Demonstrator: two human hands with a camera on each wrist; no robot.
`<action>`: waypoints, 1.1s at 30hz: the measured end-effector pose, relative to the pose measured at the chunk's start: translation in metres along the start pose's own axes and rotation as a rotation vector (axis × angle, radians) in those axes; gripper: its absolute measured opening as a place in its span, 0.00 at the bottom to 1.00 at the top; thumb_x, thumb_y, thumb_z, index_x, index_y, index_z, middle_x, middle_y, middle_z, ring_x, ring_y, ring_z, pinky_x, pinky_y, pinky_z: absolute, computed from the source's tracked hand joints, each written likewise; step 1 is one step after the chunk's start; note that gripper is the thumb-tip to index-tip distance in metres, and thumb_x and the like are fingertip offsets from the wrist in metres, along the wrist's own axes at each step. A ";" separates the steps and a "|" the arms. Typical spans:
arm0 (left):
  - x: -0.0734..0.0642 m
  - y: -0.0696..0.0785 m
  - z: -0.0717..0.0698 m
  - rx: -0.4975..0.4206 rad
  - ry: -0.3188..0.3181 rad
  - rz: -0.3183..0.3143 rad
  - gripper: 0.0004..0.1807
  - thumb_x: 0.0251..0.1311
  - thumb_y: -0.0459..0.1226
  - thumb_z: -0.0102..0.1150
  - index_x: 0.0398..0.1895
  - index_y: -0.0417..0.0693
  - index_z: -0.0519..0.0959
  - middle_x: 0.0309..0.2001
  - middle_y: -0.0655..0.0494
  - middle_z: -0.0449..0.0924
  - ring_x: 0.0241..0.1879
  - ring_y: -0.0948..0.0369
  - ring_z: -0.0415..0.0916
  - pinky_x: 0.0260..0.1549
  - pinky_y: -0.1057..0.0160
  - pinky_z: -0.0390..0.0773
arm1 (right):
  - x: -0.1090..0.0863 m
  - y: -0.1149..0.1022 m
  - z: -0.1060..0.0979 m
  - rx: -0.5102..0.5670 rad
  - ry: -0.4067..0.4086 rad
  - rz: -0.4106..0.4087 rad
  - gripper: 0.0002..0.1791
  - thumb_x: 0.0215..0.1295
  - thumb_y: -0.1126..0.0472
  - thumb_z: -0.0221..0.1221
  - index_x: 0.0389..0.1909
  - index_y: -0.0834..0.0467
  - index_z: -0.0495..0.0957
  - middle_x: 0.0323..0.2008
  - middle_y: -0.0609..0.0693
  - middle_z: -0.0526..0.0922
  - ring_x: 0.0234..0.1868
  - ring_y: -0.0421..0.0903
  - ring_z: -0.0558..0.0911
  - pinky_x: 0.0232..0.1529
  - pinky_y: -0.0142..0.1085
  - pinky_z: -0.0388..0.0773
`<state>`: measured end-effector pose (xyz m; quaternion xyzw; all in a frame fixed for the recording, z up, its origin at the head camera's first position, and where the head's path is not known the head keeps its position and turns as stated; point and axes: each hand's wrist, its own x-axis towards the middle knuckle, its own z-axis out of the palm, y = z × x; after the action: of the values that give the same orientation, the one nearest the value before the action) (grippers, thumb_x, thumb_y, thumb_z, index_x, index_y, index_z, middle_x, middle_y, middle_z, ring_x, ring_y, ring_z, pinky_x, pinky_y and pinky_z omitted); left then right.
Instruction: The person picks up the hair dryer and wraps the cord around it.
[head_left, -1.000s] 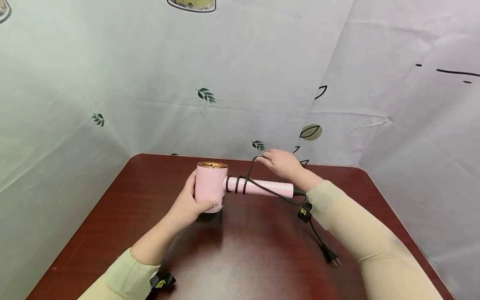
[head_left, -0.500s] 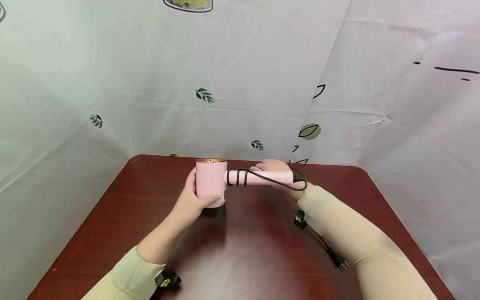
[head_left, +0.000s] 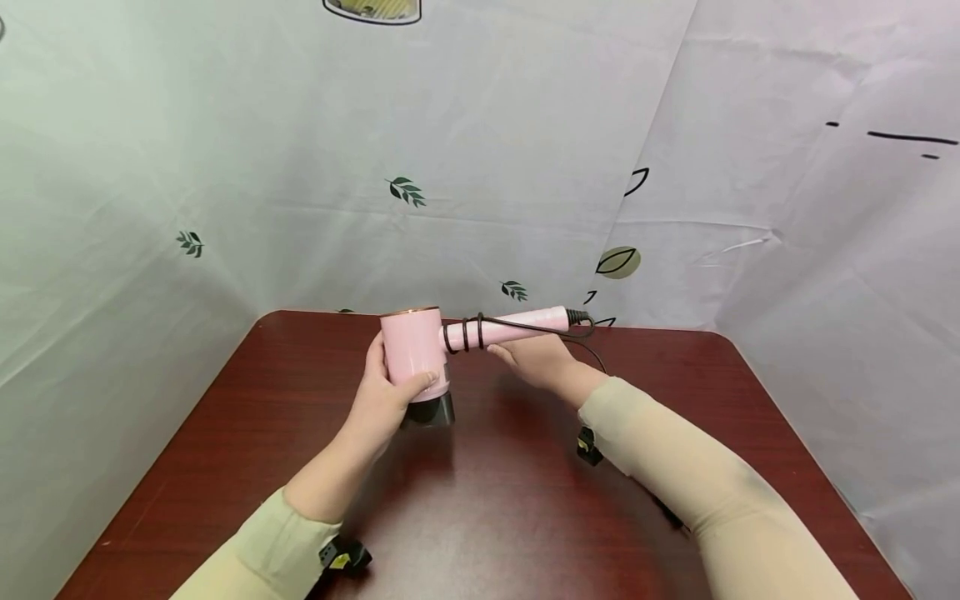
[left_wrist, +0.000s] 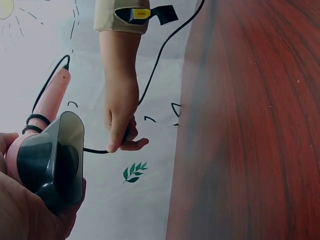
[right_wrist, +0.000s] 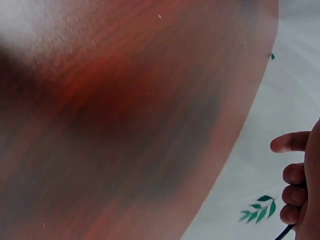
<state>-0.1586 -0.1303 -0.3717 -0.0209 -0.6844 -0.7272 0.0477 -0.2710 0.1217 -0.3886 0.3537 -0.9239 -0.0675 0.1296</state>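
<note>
A: Located the hair dryer (head_left: 414, 337) where?

B: Held above the table (head_left: 495, 517), near its far side, left of centre in the head view. Tilted a little, with black nozzle (head_left: 430, 410) down and pink handle (head_left: 525, 325) aimed right and slightly up.

A: Checked left hand (head_left: 384, 393)?

B: Clamped round the dryer's barrel (head_left: 412, 360), with thumb across the near side.

A: Checked right hand (head_left: 538, 358) too?

B: Found partly hidden below and behind the handle from the head camera. Read better from left wrist: gripped black cord (left_wrist: 95, 151) in curled fingers, with one finger sticking out, well apart from the handle there.

A: Traced the cord?

B: Wound a few turns round the handle next to the barrel, and looped loosely at the handle's end. Ran also from behind the dryer to right hand, then on beside the forearm.

A: Logged anything else?

B: Noted a pale leaf-print cloth (head_left: 465, 125) behind the table.
</note>
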 end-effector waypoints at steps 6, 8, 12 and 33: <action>0.008 -0.002 -0.002 -0.002 0.055 0.010 0.51 0.57 0.27 0.66 0.77 0.53 0.46 0.65 0.50 0.63 0.59 0.55 0.68 0.52 0.64 0.73 | 0.003 -0.015 0.006 0.124 -0.047 0.038 0.23 0.77 0.44 0.45 0.32 0.50 0.83 0.26 0.48 0.76 0.31 0.52 0.79 0.37 0.49 0.78; 0.010 -0.003 -0.003 0.000 0.071 0.013 0.51 0.57 0.28 0.66 0.77 0.54 0.46 0.65 0.50 0.64 0.59 0.55 0.68 0.52 0.63 0.74 | 0.001 -0.019 0.007 0.102 -0.063 0.024 0.25 0.78 0.43 0.42 0.33 0.49 0.83 0.27 0.48 0.76 0.31 0.52 0.79 0.38 0.48 0.77; 0.013 -0.003 -0.007 0.025 0.107 0.027 0.50 0.56 0.28 0.67 0.77 0.54 0.48 0.64 0.49 0.65 0.58 0.56 0.68 0.53 0.62 0.73 | -0.003 -0.028 0.007 0.086 -0.056 -0.014 0.25 0.77 0.42 0.42 0.34 0.50 0.84 0.27 0.48 0.76 0.32 0.51 0.78 0.39 0.47 0.76; 0.022 -0.016 -0.029 0.135 0.234 -0.017 0.54 0.54 0.31 0.70 0.79 0.56 0.46 0.64 0.47 0.64 0.58 0.52 0.68 0.57 0.56 0.69 | -0.021 -0.048 -0.013 -0.018 0.136 -0.172 0.16 0.66 0.46 0.53 0.23 0.51 0.75 0.23 0.46 0.71 0.27 0.49 0.73 0.29 0.41 0.70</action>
<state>-0.1815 -0.1588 -0.3876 0.0732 -0.7217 -0.6773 0.1222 -0.2219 0.0996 -0.3901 0.4341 -0.8786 -0.0626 0.1890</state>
